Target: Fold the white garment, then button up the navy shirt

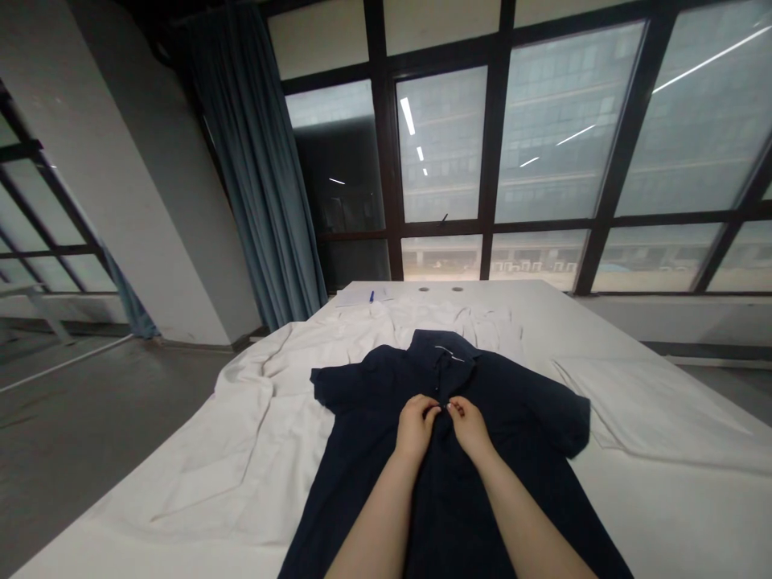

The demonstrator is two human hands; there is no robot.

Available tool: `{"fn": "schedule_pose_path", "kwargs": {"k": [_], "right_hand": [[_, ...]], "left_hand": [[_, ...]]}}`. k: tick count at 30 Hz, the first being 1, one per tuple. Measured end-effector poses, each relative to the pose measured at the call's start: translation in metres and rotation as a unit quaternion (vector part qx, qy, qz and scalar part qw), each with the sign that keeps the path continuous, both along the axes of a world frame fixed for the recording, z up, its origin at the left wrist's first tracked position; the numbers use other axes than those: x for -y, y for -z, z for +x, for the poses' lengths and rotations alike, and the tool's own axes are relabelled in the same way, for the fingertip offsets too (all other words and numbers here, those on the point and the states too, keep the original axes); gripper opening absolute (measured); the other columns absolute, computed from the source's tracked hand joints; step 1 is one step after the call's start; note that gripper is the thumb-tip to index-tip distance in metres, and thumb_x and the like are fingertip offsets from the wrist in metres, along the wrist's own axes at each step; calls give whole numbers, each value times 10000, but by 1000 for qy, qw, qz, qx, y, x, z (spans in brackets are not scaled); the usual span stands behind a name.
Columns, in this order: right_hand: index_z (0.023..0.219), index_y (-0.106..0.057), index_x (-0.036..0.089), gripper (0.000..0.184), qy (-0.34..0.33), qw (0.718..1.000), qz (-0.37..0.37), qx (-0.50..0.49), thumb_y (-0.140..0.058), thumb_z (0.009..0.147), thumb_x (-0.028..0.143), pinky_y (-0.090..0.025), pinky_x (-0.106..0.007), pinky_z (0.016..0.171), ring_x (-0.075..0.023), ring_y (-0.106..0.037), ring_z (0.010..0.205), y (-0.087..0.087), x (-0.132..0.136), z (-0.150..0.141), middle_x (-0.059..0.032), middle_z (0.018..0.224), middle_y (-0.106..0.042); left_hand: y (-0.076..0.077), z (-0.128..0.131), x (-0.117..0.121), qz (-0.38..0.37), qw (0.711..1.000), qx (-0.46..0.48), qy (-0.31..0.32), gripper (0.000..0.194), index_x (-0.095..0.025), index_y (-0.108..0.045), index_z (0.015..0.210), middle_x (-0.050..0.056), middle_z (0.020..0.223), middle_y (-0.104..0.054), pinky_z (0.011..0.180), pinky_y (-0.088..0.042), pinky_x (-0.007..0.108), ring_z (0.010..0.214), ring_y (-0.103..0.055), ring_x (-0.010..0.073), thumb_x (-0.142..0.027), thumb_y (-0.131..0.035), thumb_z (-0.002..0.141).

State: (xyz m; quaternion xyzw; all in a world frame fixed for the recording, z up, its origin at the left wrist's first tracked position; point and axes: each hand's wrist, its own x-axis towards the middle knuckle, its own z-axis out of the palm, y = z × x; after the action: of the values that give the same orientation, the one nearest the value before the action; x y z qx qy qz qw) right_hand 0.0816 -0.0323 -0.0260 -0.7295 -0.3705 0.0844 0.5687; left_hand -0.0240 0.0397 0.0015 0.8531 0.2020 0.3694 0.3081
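Wide windows in dark frames fill the far side, beside a blue curtain. In front of them stands a white table, reaching toward the viewer. A rumpled white cloth spreads over its left side and runs behind a navy short-sleeved shirt. The shirt lies over the middle of the table, front up, collar away from the person and sleeves out to either side, probably so that its whole front can be reached. A second white cloth, flatter and smoother, lies to the right, near one sleeve; it seems set aside to leave the shirt room. Paper lies at the far left of the table.

Both bare hands meet over the upper front of the shirt, below the collar. The left hand and right hand are nearly together, fingertips pinching the edges of the front opening from either side, likely to keep them close and steady. Whether a button is between the fingers is too small to tell. Smallest is a blue pen, resting on the paper.
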Motion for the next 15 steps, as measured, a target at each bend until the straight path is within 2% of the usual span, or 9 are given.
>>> {"fn": "schedule_pose_path", "kwargs": {"k": [6, 10, 15], "right_hand": [[669, -550, 190, 190, -3, 1000, 6, -14, -412, 688, 320, -402, -284, 572, -181, -524, 588, -9, 0, 0, -39, 631, -587], [605, -523, 192, 176, -39, 999, 10, -16, -435, 673, 329, -382, -256, 510, -157, -496, 523, -12, 2, 1, -9, 556, -549], [551, -503, 192, 197, -52, 998, 10, -20, -462, 666, 346, -362, -249, 491, -149, -478, 502, -13, 3, 1, 1, 518, -520]], "left_hand": [[-3, 2, 2, -26, 999, 24, -14, 136, -174, -584, 700, 18, 708, -565, 659, -410, 267, 690, -520, 139, -150, -455, 735], [-2, 2, 1, -36, 999, 29, 9, 133, -175, -591, 709, 22, 727, -576, 694, -411, 278, 722, -526, 146, -168, -461, 738], [0, 2, -1, -48, 998, 37, 15, 136, -175, -607, 716, 22, 730, -591, 686, -418, 273, 716, -532, 144, -175, -472, 733]]}}
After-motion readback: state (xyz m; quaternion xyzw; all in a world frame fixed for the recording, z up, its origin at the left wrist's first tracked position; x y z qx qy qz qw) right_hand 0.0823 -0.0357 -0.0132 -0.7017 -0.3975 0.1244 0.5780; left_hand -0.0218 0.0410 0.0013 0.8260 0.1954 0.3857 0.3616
